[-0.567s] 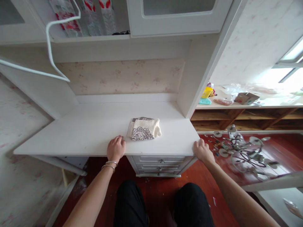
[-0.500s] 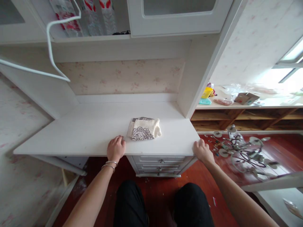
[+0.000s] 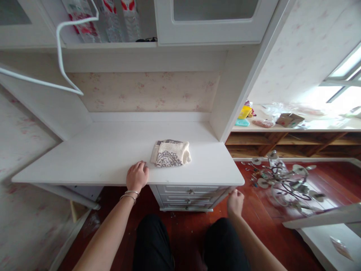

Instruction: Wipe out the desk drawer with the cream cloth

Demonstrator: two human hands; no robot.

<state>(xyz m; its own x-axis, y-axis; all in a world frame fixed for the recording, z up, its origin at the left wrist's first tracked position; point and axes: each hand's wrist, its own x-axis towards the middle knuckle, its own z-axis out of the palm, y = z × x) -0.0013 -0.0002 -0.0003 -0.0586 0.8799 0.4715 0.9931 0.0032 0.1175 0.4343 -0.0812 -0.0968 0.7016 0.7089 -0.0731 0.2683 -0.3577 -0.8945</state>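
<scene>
Close by the cloth (image 3: 171, 153), the left hand (image 3: 137, 175) rests, fingers unclenched; the right hand (image 3: 235, 202) hangs, fingers curled.

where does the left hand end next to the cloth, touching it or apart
Apart: in the head view, a narrow strip of white desk shows between the left hand and the cloth.

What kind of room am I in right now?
Probably a room in a home, perhaps a study: a white desk with drawers below, floral wallpaper, and what looks like a chandelier on the reddish floor.
</scene>
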